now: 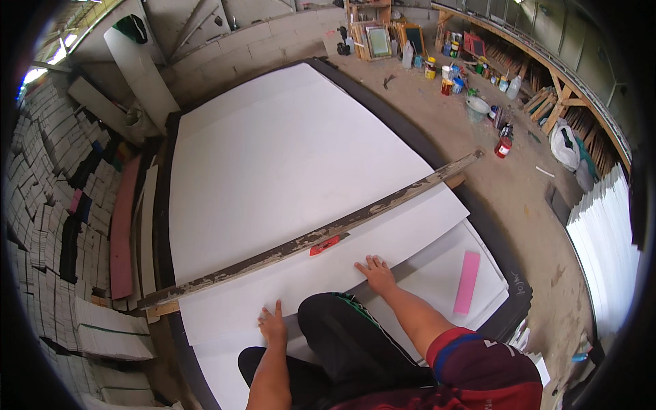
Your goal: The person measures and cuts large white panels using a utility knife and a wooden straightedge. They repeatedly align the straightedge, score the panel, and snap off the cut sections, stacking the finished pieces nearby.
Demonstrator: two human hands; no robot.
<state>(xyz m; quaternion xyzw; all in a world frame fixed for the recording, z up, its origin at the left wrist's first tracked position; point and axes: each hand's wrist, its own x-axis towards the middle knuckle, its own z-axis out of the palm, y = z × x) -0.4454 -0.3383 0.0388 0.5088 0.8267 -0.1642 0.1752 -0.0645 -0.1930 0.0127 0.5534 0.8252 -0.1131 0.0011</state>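
Note:
A large white sheet (273,157) covers most of the work surface. Across it lies a long, worn wooden bar (396,197), slanting up from left to right. My left hand (273,326) rests on the near strip of the sheet, its fingers spread. Farther right, my right hand (376,275) lies with fingers apart by the strip's near edge. Neither hand holds anything. Against the near side of the bar sits a red utility knife (324,246), beyond both hands. A pink strip (467,283) lies on white sheets to the right of my right arm.
Stacks of white cut pieces (61,225) line the left side. Paint containers (447,85) and a red-filled jar (503,147) stand on the floor at the far right. White sheets (605,239) lean at the right under a wooden bench (547,58). My knees press on the surface.

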